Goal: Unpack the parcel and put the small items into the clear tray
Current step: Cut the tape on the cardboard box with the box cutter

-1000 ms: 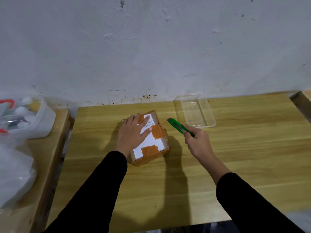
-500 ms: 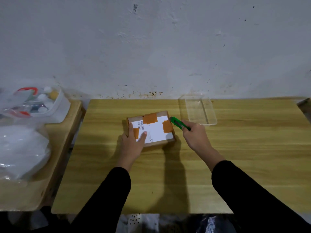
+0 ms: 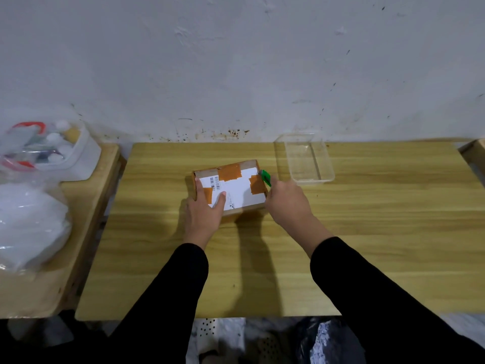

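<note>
A brown cardboard parcel (image 3: 236, 187) with a white label and orange tape patches lies flat on the wooden table (image 3: 367, 232), its flaps taped down. My left hand (image 3: 203, 214) grips its near left corner, thumb on the label. My right hand (image 3: 287, 203) holds a green utility knife (image 3: 265, 177), whose tip touches the parcel's far right edge. The clear tray (image 3: 305, 158) stands empty at the back of the table, right of the parcel.
A lower wooden side table (image 3: 86, 232) at the left carries a white tub (image 3: 65, 153) of small items and a bulky clear plastic bag (image 3: 29, 224). The wall runs close behind the table. Another wooden edge (image 3: 475, 153) shows at far right.
The parcel has been turned from a tilted pose to lie square on the table. My left hand shifted to its near left corner. My right hand brought the knife to the parcel's right edge.
</note>
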### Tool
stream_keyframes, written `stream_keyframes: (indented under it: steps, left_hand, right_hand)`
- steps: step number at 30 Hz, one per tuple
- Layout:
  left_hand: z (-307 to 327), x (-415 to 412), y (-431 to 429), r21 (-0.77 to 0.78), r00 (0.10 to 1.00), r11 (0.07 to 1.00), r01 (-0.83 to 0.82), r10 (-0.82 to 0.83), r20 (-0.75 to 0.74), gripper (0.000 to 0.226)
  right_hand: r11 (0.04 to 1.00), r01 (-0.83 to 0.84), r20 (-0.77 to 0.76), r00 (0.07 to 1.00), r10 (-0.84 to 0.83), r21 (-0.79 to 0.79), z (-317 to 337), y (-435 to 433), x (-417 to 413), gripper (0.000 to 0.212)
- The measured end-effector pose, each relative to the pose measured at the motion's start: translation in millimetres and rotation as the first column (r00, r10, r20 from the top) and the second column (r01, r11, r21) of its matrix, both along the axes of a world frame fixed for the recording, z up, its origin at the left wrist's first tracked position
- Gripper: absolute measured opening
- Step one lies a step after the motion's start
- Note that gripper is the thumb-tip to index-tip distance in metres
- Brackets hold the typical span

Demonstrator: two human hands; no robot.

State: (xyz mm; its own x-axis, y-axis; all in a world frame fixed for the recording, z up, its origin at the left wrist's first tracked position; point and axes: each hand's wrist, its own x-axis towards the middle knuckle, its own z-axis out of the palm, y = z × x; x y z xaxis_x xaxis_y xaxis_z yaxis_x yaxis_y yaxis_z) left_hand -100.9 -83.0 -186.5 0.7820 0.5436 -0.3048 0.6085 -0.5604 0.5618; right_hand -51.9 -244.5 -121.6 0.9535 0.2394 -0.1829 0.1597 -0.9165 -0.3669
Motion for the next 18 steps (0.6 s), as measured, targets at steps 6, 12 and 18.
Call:
stream_keyframes:
  steps: [6,12,18]
  left_hand:
    - [-2.2,-0.2,0.4,0.007,1.000,1.000,-0.003,0.003,0.004,0.078]
    - [-0.5,-1.4,1.8,0.022,1.000,1.000,0.022,-0.022,0.014,0.077]
    - [0.2,-2.3,2.1,-0.016,0.999,1.000,0.025,-0.025,0.026,0.076]
  right_hand:
    - [1.000,0.000,0.007,1.000,0.000,-0.008,0.4,1.4,-12.3,0.031]
    - [0.998,0.006,0.030,1.000,-0.007,0.055,-4.5,-8.4,-7.1,0.033]
    - [0.993,0.009,0.053,0.998,-0.015,0.117,-5.9,-5.1,-2.0,0.035]
